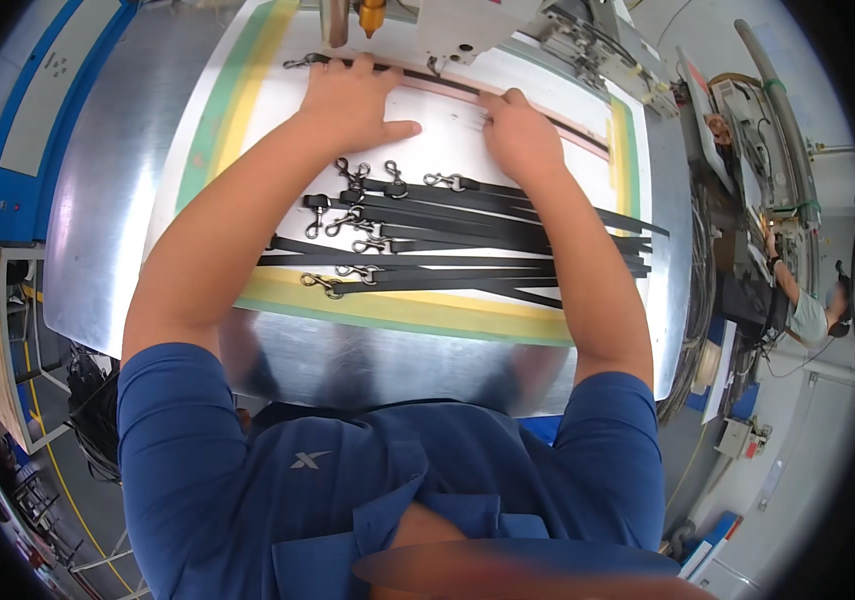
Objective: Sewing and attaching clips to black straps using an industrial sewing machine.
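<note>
Pressing at a black strap [455, 86] laid toward the desk's [97, 230] far edge — with left grip [349, 108] unclenched, spread over it, and with right grip [525, 135] curled against it, impossible to tell whether grasping — beyond clipped straps [477, 226] heaped toward the near edge.

A board [212, 195] lies on the table [97, 230], and near its far edge one strap [575, 133] lies along a strip [442, 92], with its clip [299, 61] at the left end, the left hand [347, 105] on its left part and the right hand [524, 140] farther right. Nearer the person, a pile of straps [467, 217] lies on the board, most clips on the left. A machine [462, 30] is behind the hands, a cabinet [32, 120] is left of the table, and another person [807, 315] is far right.
</note>
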### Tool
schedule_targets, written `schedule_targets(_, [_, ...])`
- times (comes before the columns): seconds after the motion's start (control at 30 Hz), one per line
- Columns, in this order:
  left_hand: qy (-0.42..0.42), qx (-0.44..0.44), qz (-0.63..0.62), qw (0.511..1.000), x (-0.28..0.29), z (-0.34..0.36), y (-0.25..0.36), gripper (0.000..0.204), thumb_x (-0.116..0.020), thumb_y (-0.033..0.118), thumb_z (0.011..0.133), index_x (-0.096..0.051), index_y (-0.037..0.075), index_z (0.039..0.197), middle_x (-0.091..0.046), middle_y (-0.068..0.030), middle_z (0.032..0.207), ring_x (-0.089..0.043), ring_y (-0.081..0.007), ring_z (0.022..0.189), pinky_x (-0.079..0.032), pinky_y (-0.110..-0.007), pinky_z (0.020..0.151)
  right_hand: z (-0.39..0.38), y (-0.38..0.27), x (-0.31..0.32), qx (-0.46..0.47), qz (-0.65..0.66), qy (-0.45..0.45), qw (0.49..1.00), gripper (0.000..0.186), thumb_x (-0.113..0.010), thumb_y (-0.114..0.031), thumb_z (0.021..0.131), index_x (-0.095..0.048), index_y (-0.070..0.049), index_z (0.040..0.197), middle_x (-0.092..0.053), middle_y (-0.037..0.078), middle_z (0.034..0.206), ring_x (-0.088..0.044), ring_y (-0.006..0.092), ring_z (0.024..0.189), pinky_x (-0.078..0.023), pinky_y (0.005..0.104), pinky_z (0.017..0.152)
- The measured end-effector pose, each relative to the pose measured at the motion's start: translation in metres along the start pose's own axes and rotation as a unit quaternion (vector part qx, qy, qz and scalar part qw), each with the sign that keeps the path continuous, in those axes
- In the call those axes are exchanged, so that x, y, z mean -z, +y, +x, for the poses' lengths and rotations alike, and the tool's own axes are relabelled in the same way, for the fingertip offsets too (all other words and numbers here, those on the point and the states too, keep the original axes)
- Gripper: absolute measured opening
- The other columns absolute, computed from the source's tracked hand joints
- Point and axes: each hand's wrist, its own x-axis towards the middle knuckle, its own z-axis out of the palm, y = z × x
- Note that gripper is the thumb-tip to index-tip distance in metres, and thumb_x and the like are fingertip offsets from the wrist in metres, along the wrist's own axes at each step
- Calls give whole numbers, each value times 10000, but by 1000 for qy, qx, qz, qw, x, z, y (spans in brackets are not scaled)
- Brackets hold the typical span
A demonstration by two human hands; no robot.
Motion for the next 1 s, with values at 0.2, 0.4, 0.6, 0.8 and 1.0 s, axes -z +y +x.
schedule_targets(0.2, [-11, 14, 9, 1000, -1, 1, 8, 848, -656, 755, 886, -542, 243, 1551, -529, -230, 1509, -511, -475, 1407, -355, -637, 1173, -11, 34, -5, -18, 11, 26, 999, 390, -573, -148, 971, -662, -120, 1349, -628, 183, 1290, -703, 386, 1105, -587, 496, 943])
schedule_targets(0.4, [-6, 42, 51, 998, -1, 6, 34, 847, -640, 780, 889, -529, 274, 1560, -507, -231, 1533, -483, -480, 1443, -335, -675, 1177, -9, 34, -10, -4, 4, 29, 1000, 359, -581, -157, 971, -661, -101, 1317, -624, 197, 1254, -708, 394, 1083, -598, 490, 913])
schedule_targets(0.6, [-21, 1, -11, 1000, -2, 22, 63, 845, -694, 734, 877, -568, 201, 1521, -546, -206, 1481, -535, -412, 1389, -382, -639, 1140, -10, 37, -13, 10, 13, 44, 999, 353, -592, -164, 965, -669, -90, 1301, -623, 213, 1242, -721, 392, 1046, -609, 490, 876])
schedule_targets(0.8, [-21, -12, -25, 999, -5, 32, 92, 845, -730, 721, 851, -589, 204, 1504, -556, -194, 1468, -551, -428, 1362, -439, -612, 1094, -9, 45, -7, 4, 35, 20, 999, 364, -621, -233, 990, -693, -170, 1341, -646, 178, 1302, -710, 384, 1100, -587, 498, 928])
schedule_targets(1.0, [-38, 15, -2, 999, 4, 33, 106, 900, -761, 744, 805, -570, 243, 1528, -543, -191, 1487, -538, -489, 1364, -457, -674, 1052, -20, 75, -1, 4, 42, 25, 999, 342, -612, -265, 1017, -705, -211, 1341, -656, 147, 1297, -709, 379, 1100, -584, 489, 932])
